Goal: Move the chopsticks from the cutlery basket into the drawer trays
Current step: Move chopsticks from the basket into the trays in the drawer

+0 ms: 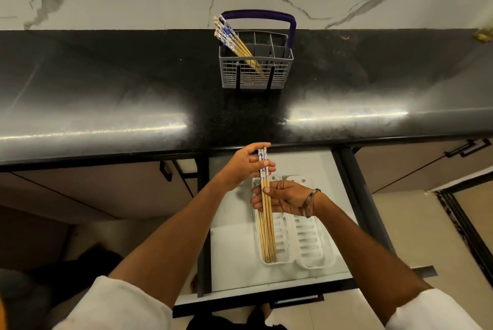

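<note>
Fingers of the left hand [244, 163] pinch the patterned top ends of a small bundle of bamboo chopsticks with blue-and-white printed handles [266, 212], while the right hand [284, 197], a metal bangle [310, 203] at its wrist, closes thumb and fingers around the same bundle lower down on the plain shafts. Both hands thus grasp one bundle, held lengthwise over the left white slotted plastic tray [280, 236], with the thin tips down at or very near the tray's near end; whether they already rest on it I cannot tell. Just beside it lies the right white slotted plastic tray [314, 239], which shows no chopsticks in it. Both trays sit in the open white-lined drawer [232, 249] below the edge of the glossy black stone countertop [106, 89]. Farther out, on that countertop, stands the grey plastic cutlery basket with a purple handle [256, 70], and a second cluster of matching chopsticks [234, 41] leans in its left compartment, handles up and tilted left. By my reading the task is about half done: one batch is over its tray but not yet let go, and the basket's batch is untouched. The sticks are slim, straight and pale yellow, tapering to fine points, so they should lie flat along a tray.
</note>
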